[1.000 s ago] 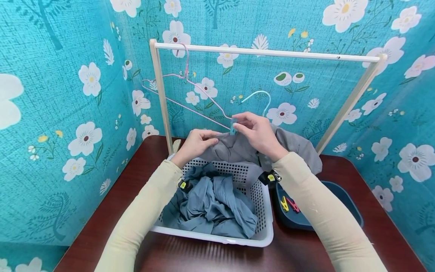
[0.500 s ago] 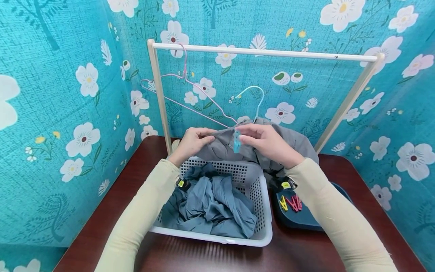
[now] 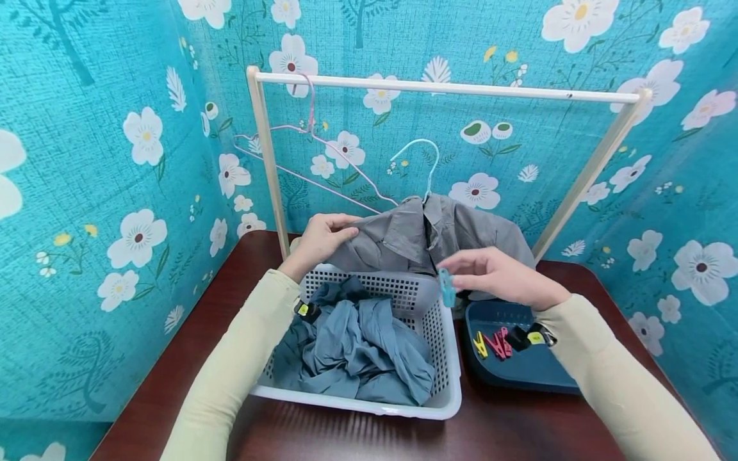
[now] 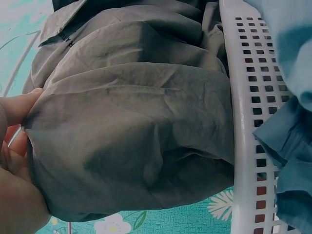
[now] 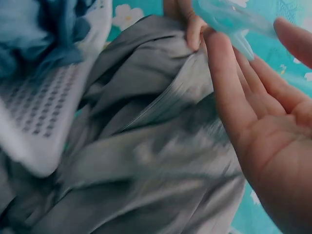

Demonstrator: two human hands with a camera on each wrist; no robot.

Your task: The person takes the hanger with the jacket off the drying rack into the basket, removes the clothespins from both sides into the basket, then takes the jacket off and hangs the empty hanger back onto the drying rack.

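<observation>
A grey zip-up jacket [image 3: 398, 246] drapes over a light blue hanger [image 3: 434, 168], whose hook rises above the collar, behind the basket. My left hand [image 3: 320, 241] pinches the jacket's left edge between thumb and fingers; in the left wrist view that edge [image 4: 122, 141] is seen stretched from the fingertips. Over the basket's right rear corner, my right hand [image 3: 500, 276] pinches a light blue clothespin [image 3: 446, 288], apart from the jacket. The clothespin [image 5: 229, 17] appears blurred in the right wrist view. The hanger's arms are hidden by the cloth.
A white perforated basket [image 3: 357, 407] holds blue-grey cloth [image 3: 363, 358]. At its right, a navy tray [image 3: 519, 379] contains a yellow clothespin [image 3: 480, 344] and pink ones [image 3: 499, 342]. A pink hanger [image 3: 312, 118] hangs from the wooden rack's white rail [image 3: 450, 88].
My right hand has moved down and right, carrying the clothespin away from the jacket's left side. The hanger hook has shifted left and up. My left hand keeps its pinch, slightly further left.
</observation>
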